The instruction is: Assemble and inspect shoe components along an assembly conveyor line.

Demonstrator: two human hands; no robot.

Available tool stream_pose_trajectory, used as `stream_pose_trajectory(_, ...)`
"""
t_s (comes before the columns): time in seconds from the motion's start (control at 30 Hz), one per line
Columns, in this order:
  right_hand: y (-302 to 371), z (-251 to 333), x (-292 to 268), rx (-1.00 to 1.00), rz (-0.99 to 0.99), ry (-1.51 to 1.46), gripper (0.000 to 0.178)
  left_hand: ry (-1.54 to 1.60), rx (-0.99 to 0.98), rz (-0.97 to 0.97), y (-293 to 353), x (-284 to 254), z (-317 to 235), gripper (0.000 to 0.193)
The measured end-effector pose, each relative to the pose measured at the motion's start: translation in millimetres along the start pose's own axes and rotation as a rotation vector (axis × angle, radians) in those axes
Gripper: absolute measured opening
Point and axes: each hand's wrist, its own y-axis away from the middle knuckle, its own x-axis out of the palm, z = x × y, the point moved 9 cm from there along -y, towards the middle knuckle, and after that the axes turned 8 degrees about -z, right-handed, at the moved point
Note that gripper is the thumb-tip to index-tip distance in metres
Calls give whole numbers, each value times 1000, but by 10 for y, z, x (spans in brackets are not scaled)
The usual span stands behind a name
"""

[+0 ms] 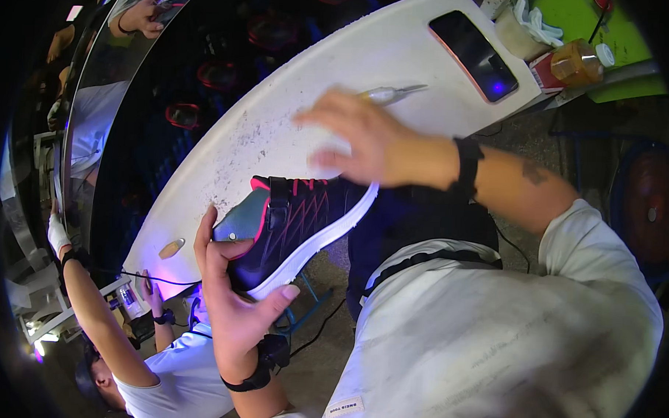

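Observation:
A black shoe (295,222) with pink trim, pink lacing and a white sole is tilted over the near edge of the white tabletop. My left hand (232,279) grips its heel, the thumb against the sole and the fingers up by the collar. A grey-green shape (242,219) fills the shoe's opening. Over the toe end hovers my right hand (352,139), blurred by motion, its fingers apart and holding nothing I can see. Just beyond that hand, a slim pointed tool (386,94) with a pale handle lies on the table.
A phone (472,55) lies at the table's far right, near a bottle of amber liquid (575,64) and a tub with white cloth (528,31). A small oval piece (172,248) rests at the left end. At lower left, a co-worker (174,373) reaches upward beside dark machinery.

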Motion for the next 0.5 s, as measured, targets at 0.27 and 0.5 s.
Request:
stream_pose_trajectory(0.27,294,-62,548,450,282,-184,66,106,-69,-197,-170,-110,398,15)
stream_pose_trajectory(0.5,189,156,301,230,242,-400,82,744,-163,-209,-503,-235,772,35)
